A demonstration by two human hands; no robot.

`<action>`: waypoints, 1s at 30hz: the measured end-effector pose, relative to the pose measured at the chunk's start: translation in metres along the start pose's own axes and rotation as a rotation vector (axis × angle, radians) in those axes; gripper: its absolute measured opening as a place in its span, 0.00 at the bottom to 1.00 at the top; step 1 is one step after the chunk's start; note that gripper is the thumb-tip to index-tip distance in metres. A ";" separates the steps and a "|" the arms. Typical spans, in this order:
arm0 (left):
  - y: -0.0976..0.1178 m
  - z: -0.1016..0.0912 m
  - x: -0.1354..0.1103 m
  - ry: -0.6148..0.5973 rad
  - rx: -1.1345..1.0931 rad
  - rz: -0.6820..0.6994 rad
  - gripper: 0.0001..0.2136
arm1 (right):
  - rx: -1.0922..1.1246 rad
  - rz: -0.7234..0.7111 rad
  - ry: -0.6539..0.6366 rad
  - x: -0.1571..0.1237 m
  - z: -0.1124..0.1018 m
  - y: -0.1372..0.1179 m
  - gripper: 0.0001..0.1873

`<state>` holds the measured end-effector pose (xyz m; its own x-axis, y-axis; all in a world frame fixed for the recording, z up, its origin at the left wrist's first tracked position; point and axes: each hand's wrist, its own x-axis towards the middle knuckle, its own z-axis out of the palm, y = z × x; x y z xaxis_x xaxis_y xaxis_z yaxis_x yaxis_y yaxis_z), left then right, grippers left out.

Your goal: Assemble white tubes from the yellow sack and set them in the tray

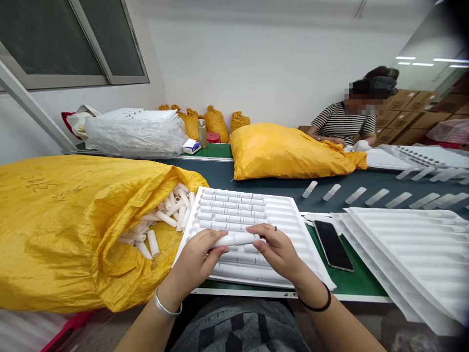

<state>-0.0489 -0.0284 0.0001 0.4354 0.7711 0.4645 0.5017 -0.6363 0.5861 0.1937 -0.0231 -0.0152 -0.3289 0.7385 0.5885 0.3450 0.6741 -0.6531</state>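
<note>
Between my two hands is a white plastic tube (236, 239) with small dark print, held level above a white grooved tray (289, 215). My left hand (201, 252) pinches its left end, and my right hand (274, 247) grips its right end with thumb and fingers. Printed white tubes (232, 206) lie in rows in the tray's left part. Left of the tray, a yellow woven sack (73, 215) gapes open, and loose white tubes (174, 210) fill its mouth.
A phone (332, 244) lies right of the tray, beside stacked white trays (410, 244). Short clear-and-white pieces stand spaced along a dark belt (220, 178). Beyond it rest a full yellow sack (286, 151) and a plastic-wrapped stack (135, 134). A person (348, 120) works across the belt.
</note>
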 end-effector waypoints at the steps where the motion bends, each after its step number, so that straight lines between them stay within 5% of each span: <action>1: -0.001 0.001 0.000 0.018 0.001 0.015 0.12 | -0.005 0.008 0.000 0.001 0.000 0.002 0.15; 12: 0.000 0.003 0.028 0.008 0.041 0.067 0.19 | 0.045 -0.036 -0.018 0.009 -0.011 0.010 0.18; 18: -0.006 0.018 0.040 0.099 -0.020 0.234 0.14 | 0.032 -0.051 0.034 0.009 -0.011 0.008 0.20; 30: -0.007 0.017 0.028 0.132 0.145 0.411 0.22 | 0.100 0.230 0.050 0.007 -0.008 -0.002 0.11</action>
<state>-0.0275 -0.0030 -0.0028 0.5259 0.4443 0.7252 0.4108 -0.8793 0.2408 0.1973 -0.0191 -0.0058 -0.2072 0.8735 0.4406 0.3161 0.4860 -0.8148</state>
